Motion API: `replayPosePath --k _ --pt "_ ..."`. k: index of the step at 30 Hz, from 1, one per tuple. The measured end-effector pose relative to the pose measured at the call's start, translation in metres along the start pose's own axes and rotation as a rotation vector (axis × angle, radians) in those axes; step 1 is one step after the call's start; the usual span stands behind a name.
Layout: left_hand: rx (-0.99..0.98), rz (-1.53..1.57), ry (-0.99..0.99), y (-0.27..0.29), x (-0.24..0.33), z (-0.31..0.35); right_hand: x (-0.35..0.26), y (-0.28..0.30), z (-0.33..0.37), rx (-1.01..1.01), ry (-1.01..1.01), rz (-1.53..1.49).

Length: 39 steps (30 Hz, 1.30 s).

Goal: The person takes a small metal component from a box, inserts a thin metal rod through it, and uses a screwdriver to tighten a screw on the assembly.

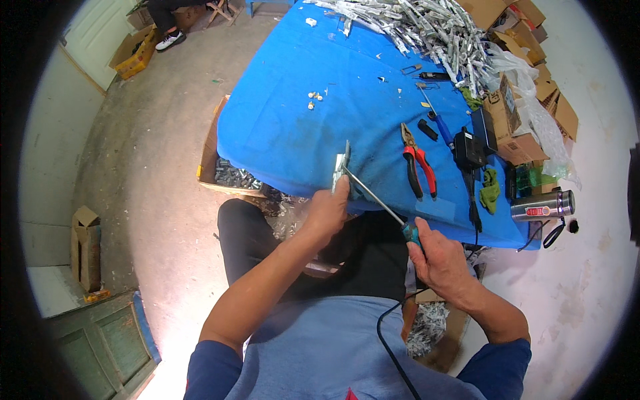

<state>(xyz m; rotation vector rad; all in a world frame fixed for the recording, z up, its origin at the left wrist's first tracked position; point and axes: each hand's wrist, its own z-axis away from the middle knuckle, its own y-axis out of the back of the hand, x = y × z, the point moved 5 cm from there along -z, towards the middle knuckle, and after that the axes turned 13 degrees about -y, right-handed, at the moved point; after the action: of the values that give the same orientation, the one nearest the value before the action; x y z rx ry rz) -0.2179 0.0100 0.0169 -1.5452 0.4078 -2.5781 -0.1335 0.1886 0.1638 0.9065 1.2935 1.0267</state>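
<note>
My left hand [328, 212] is closed on a small silvery metal strip [339, 167], held upright at the near edge of the blue-covered table [273, 120]. In my right hand [440, 257] is a screwdriver [377, 199] with a teal and dark handle and a long thin shaft. Its shaft slants up and left, and the tip meets the strip just above my left fingertips. Whether the tip sits in a gap of the strip is too small to tell. Red-and-black pliers [419, 163] lie open on the cloth to the right.
A heap of silvery strips [433, 30] covers the far table. To the right are a blue-handled screwdriver [443, 130], a black power adapter [469, 149], a green rag [490, 189] and a steel flask [543, 205]. A box of metal parts [212, 150] stands beside the table's left edge.
</note>
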Motion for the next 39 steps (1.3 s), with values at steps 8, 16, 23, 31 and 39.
replayPosePath --k 8,16,23,31,39 --pt "0.004 -0.061 -0.046 0.009 -0.007 -0.006 0.015 0.024 -0.042 -0.629 -0.393 -0.557" --pt "0.031 -0.105 -0.081 0.016 -0.01 -0.01 -0.003 0.027 -0.034 -0.125 -0.058 -0.044" --pt "0.039 -0.146 -0.102 0.016 -0.011 -0.01 -0.003 0.02 -0.033 -0.252 -0.07 -0.133" --pt "0.066 -0.189 -0.097 0.016 -0.004 -0.011 0.024 0.0 -0.036 -0.527 -0.358 -0.567" --pt "0.036 -0.056 0.006 0.014 0.008 -0.005 0.028 -0.044 -0.003 -0.648 -0.822 -1.084"
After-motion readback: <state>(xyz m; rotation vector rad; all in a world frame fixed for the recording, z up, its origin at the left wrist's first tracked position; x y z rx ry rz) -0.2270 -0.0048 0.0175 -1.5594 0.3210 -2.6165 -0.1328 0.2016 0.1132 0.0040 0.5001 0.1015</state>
